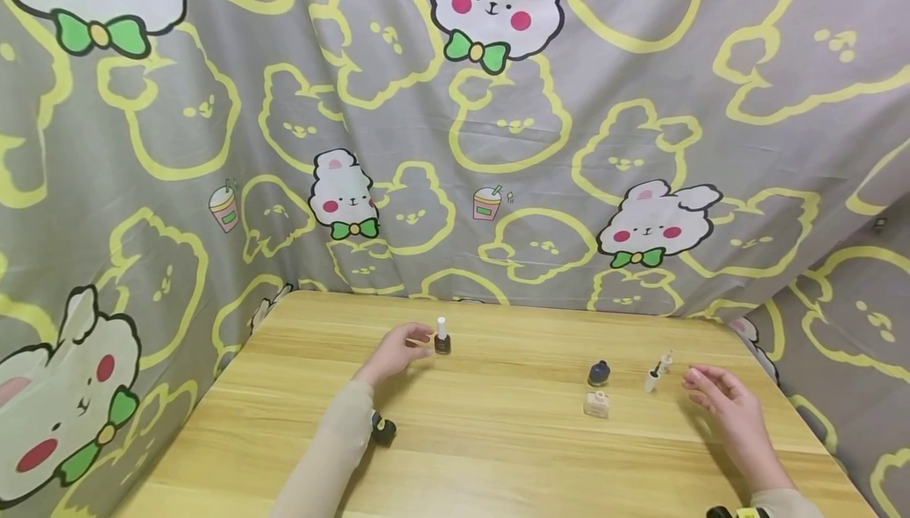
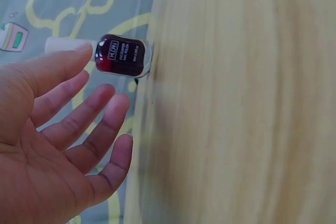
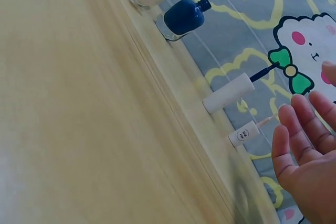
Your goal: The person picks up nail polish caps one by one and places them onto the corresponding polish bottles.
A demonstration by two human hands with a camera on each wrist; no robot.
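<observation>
A dark red nail polish bottle (image 1: pixel 442 343) stands upright with its white cap (image 2: pixel 65 45) on. Just left of it is my left hand (image 1: pixel 400 354), fingers spread and loosely bent; in the left wrist view the thumb is close to the cap, and whether they touch I cannot tell. To the right, an uncapped dark blue bottle (image 1: pixel 599 374) stands behind an uncapped pale pink bottle (image 1: pixel 596 404). Two white caps stand with brushes up: one with a dark brush (image 3: pixel 229 93), one with a pale brush (image 3: pixel 244 134). My right hand (image 1: pixel 728 403) holds nothing beside these caps, fingers relaxed.
Everything stands on a light wooden table (image 1: pixel 498 455). A grey curtain (image 1: pixel 526 178) with cartoon figures hangs behind the table's far edge and along its sides. Black wrist devices sit on the forearms, one being the left wrist device (image 1: pixel 384 429).
</observation>
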